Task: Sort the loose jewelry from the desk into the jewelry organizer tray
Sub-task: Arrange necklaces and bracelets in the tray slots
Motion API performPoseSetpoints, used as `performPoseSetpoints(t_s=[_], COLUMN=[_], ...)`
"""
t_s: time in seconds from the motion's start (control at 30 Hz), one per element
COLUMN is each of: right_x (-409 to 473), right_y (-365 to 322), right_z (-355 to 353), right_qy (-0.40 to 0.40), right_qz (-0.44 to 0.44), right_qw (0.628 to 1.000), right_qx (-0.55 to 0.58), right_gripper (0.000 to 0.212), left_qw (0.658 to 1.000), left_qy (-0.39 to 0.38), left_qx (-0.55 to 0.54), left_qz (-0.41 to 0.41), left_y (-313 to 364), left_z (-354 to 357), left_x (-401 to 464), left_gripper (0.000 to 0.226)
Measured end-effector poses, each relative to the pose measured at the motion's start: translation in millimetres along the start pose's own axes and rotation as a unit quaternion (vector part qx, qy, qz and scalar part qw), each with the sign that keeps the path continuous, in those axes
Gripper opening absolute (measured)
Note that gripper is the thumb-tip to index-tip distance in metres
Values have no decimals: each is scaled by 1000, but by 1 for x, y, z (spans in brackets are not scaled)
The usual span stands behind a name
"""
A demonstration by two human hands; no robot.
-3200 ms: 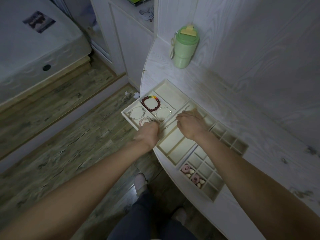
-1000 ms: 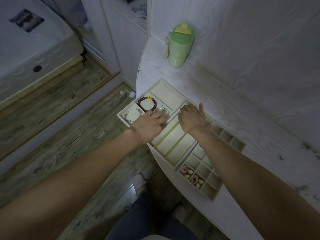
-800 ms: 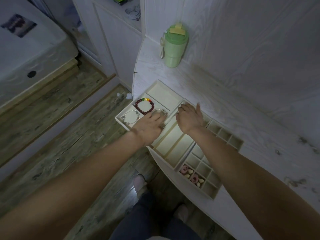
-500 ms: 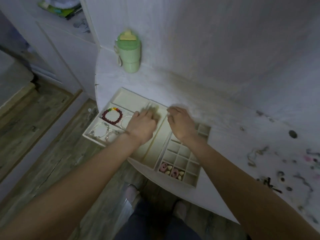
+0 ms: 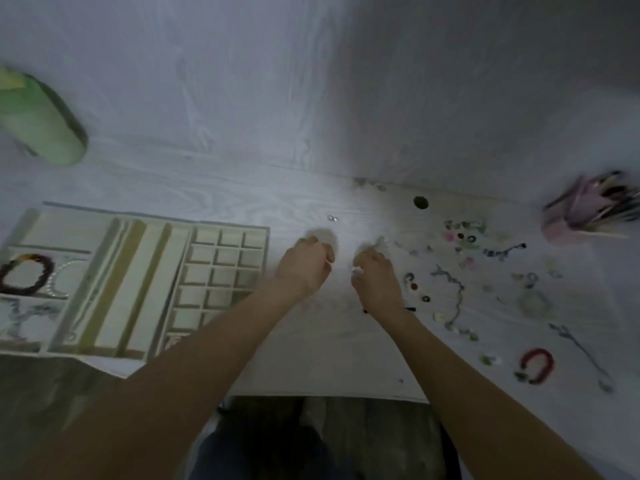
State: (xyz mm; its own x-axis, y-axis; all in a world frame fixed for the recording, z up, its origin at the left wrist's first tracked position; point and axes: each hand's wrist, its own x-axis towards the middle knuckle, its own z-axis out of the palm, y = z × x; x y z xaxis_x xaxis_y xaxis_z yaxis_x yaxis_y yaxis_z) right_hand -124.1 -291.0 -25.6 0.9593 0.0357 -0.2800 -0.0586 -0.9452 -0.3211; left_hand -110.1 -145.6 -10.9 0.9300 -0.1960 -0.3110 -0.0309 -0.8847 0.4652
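White desk [image 5: 311, 358]; jewelry organizer tray [image 5: 138, 285] at its left end, dark bead bracelet [image 5: 26, 273] in a left compartment. Loose jewelry [image 5: 460, 289] scattered right of both hands. Left hand [image 5: 304, 266] and right hand [image 5: 375, 278] side by side over bare desk between tray and scatter, fingers curled; blur, can't tell if holding anything.

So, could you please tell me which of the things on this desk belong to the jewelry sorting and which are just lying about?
Part of the job:
- organizer tray
- dark beaded bracelet, already in the tray
- loose jewelry scattered on the desk
- red bracelet
- small silver piece
- left hand, right hand

Just lying about:
- green cup
- pink holder of sticks
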Motion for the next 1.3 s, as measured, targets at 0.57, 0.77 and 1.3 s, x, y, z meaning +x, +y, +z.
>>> performPoseSetpoints(t_s=[0.57,0.77,1.3], right_x=[28,21,32], right_y=[50,50,20], right_z=[13,-6,-75], right_qy=[-79,-102,-143], right_qz=[-47,22,-59], right_qw=[992,919,836], right_qx=[84,381,526], right_gripper=[18,17,34], left_qw=[993,956,850], left_qy=[22,73,149], left_qx=[-103,-280,-504], left_qz=[-49,-55,-22], left_y=[42,41,72], left_z=[73,50,-41], left_x=[26,13,-1], left_gripper=[18,5,15])
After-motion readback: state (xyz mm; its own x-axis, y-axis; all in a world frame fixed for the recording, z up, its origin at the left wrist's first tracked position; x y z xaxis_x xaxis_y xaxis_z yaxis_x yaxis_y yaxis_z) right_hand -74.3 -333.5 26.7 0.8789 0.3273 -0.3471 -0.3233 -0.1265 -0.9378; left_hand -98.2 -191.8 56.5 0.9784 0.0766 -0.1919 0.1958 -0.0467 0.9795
